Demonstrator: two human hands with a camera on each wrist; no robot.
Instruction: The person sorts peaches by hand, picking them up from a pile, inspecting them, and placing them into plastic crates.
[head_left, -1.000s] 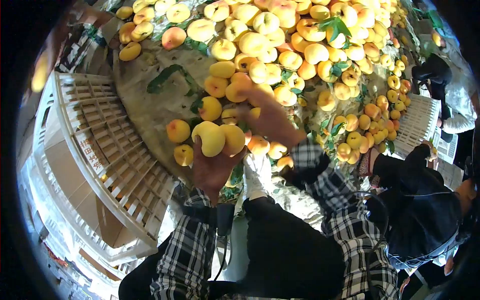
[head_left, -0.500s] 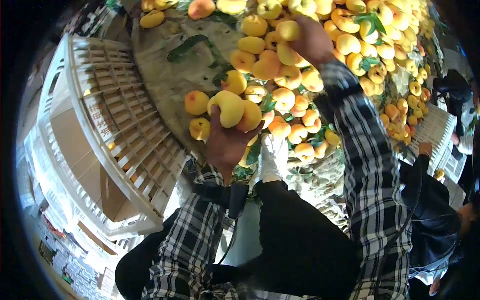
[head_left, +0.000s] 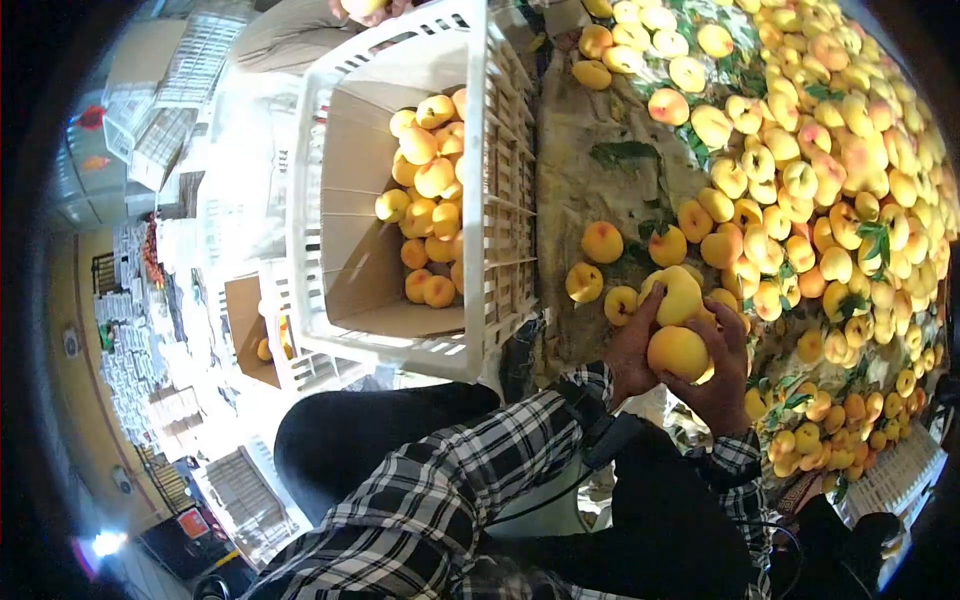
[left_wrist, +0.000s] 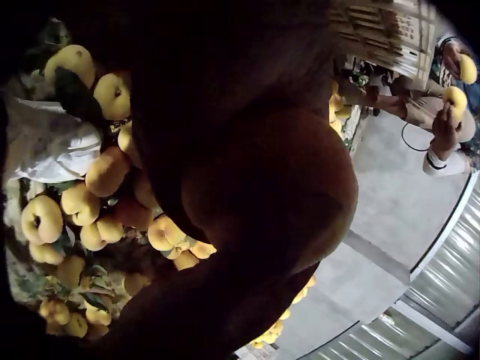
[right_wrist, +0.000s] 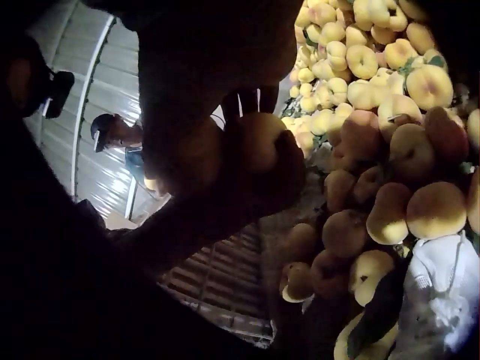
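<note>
My left hand [head_left: 630, 352] and right hand [head_left: 722, 388] are close together over the near edge of a spread of yellow flat peaches [head_left: 840, 160]. The left hand grips a pale yellow peach [head_left: 680, 293] with its thumb at the side. Curled round another, more orange peach [head_left: 678, 354] just below it are my right fingers. In the right wrist view, a held peach [right_wrist: 261, 141] shows between dark fingers. The left wrist view is mostly filled by a shadowed hand and a dark round peach [left_wrist: 322, 187].
A white slatted crate [head_left: 480, 200] lined with cardboard stands left, with several peaches inside. More crates [head_left: 890, 480] are at the far right and lower left. A white shoe [right_wrist: 439, 300] stands beside the peaches. Another person's hand [head_left: 375, 12] holds a peach beyond the crate.
My right hand has come back from the heap with a peach and joined the left, which keeps its hold. The head view has swung left, bringing the crate's inside into sight.
</note>
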